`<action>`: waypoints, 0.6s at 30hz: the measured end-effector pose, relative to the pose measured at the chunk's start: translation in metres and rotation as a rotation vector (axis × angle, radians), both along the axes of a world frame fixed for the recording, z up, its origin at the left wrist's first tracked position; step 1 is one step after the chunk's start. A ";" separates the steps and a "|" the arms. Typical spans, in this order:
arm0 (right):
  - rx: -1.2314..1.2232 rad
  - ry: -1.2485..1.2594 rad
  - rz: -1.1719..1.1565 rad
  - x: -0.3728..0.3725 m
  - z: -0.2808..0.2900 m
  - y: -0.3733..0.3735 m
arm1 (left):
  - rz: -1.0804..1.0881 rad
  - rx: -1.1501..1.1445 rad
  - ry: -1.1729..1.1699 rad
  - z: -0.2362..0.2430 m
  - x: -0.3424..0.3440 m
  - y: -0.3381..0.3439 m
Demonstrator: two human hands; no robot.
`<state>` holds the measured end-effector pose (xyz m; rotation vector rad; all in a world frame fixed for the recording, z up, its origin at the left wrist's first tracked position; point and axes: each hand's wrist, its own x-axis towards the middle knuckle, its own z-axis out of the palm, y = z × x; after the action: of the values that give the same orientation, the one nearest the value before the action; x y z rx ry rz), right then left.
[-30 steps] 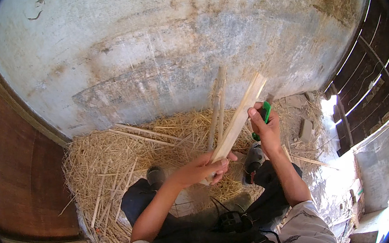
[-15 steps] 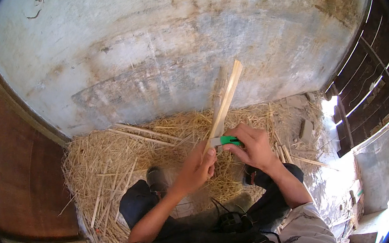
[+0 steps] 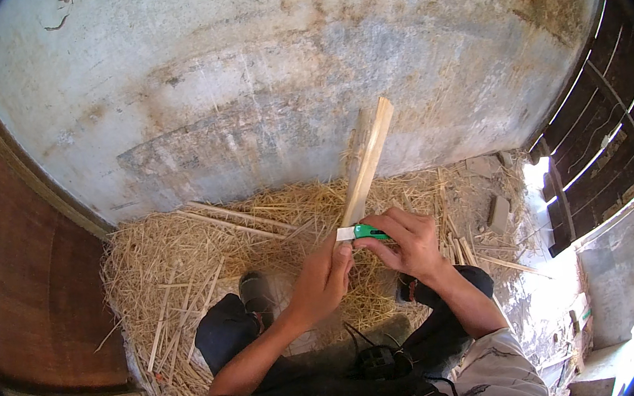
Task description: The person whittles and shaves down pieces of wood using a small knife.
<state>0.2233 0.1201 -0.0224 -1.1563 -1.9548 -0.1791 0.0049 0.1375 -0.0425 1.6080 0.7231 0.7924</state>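
Note:
My left hand (image 3: pixel 321 279) is closed round the lower end of a pale wooden strip (image 3: pixel 367 161), which slants up and away to the right. In my right hand (image 3: pixel 410 244) is a green utility knife (image 3: pixel 369 232), the fingers wrapped round its handle. The knife's blade lies across the strip just above my left thumb. The strip's lowest part is hidden inside my left hand.
Straw (image 3: pixel 182 248) and loose wooden slats (image 3: pixel 238 223) cover the floor around my feet. A stained wall (image 3: pixel 281 85) rises ahead, with a brown panel (image 3: pixel 34 254) at left. A brick-like block (image 3: pixel 499 213) lies at right near dark slatted boards (image 3: pixel 598 127).
My right hand and the knife have shifted slightly left, and the blade has turned so its flat side shows brighter. The strip's top has tipped a little to the left.

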 end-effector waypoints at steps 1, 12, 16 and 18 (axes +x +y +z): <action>0.006 0.002 -0.006 0.000 0.001 -0.001 | 0.013 0.030 -0.007 0.000 0.000 -0.001; 0.036 0.007 -0.033 0.003 0.007 0.000 | 0.005 0.070 -0.032 0.001 0.000 -0.001; 0.035 -0.005 -0.042 0.005 0.007 -0.001 | 0.019 0.078 -0.017 0.002 0.000 -0.002; 0.070 0.008 -0.057 0.010 0.005 0.002 | 0.048 0.063 -0.008 0.001 0.002 -0.005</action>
<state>0.2334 0.1217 -0.0175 -1.1656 -1.8950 -0.2705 0.0069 0.1326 -0.0414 1.6485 0.7396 0.8629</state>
